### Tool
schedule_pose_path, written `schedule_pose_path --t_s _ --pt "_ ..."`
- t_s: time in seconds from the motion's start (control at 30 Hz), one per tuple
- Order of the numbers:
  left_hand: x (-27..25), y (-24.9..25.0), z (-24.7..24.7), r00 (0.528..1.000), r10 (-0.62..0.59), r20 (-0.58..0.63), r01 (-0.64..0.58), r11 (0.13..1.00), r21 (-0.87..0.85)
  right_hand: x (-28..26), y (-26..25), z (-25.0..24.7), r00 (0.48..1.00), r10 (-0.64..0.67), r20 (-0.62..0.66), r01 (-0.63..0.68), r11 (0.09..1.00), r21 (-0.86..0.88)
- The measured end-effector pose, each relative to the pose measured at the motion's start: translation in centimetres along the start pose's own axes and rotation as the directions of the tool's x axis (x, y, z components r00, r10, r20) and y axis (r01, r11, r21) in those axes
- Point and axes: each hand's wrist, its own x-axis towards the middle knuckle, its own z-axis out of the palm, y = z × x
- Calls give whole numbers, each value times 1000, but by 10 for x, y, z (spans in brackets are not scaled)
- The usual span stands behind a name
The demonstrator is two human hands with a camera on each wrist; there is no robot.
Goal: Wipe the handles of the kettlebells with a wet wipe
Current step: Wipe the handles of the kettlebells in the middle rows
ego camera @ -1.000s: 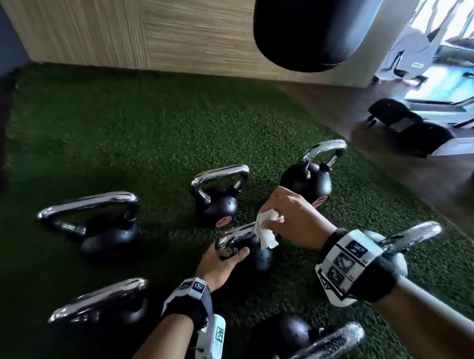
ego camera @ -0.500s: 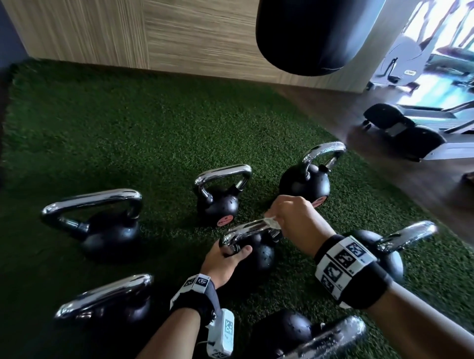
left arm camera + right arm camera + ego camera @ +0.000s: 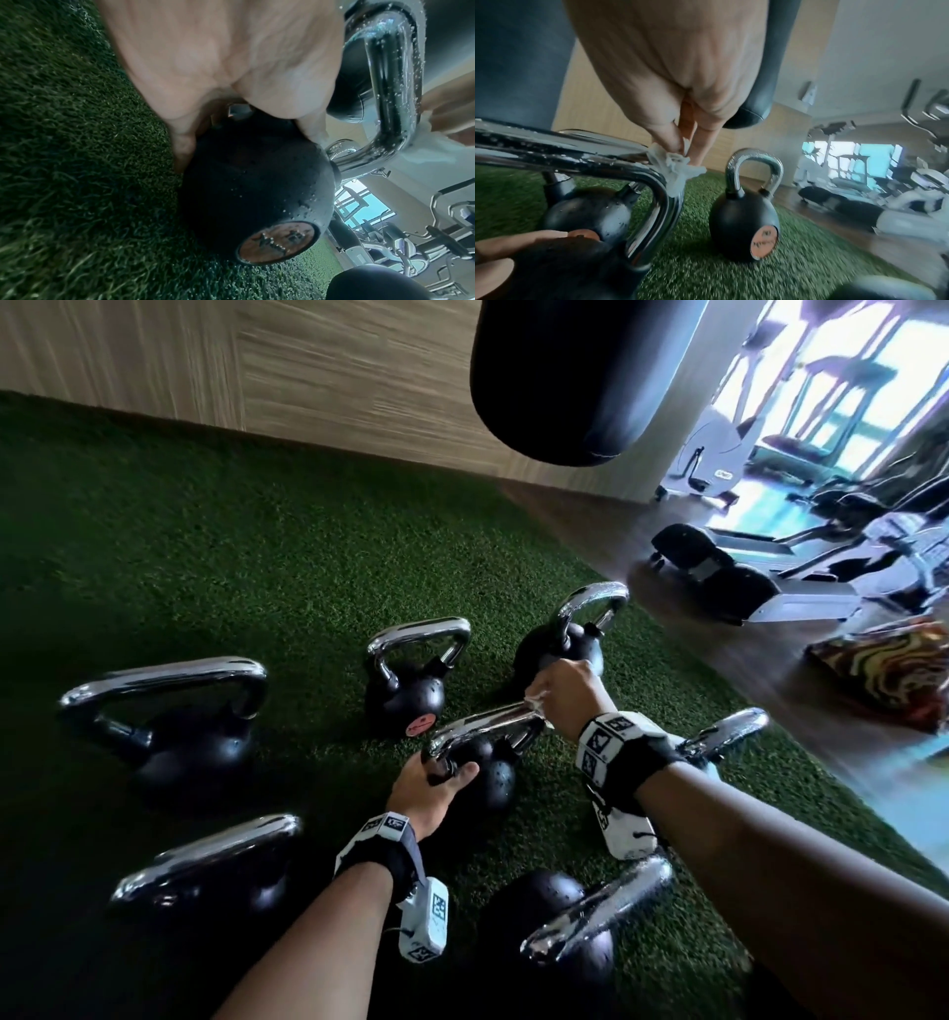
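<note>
Head view, writing: I read nothing on the red disc of the far kettlebell (image 3: 405, 695); the wristbands carry black-and-white square markers only.
Head view, materials: I see round black pitted bells with chrome loop handles standing on green turf (image 3: 257, 546); a black punching bag (image 3: 580, 377) hangs above against a wood-grain wall.
Head view, hands: My left hand (image 3: 429, 791) curls over the near shoulder of the middle kettlebell (image 3: 493, 778), thumb on the ball. My right hand (image 3: 565, 690) is clenched over the far end of its handle (image 3: 482, 724), a white scrap of wipe (image 3: 536, 703) showing beneath the knuckles.
Left wrist view, writing: The orange disc (image 3: 277, 241) has raised marks I cannot read.
Left wrist view, texture: Droplets speckle the ball and the chrome bar.
Left wrist view, hand: Palm and fingers grasp the top of the ball.
Right wrist view, writing: A second kettlebell (image 3: 744, 223) stands apart on the turf; its orange label is too blurred to read.
Right wrist view, hand: Fingertips (image 3: 670, 140) pinch the crumpled wet wipe against the handle's bend, where it is touching the chrome.
</note>
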Motion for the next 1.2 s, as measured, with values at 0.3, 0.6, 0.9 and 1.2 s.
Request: schedule_pose_path --t_s 0.3,0.6,0.9,1.2 --pt "-6 -3 0 999 18 -29 -21 995 -100 5 13 -13 991 95 92 -94 995 -18" --pt "-13 7 -2 1000 -19 -18 19 1000 0 35 63 5 980 -119 162 107 991 79" --pt "-24 38 -8 991 -118 -56 126 734 667 59 86 38 837 -345 424 299 939 172" --pt "-45 60 -27 972 -200 -121 218 597 772 67 103 39 781 -315 539 59 897 438"
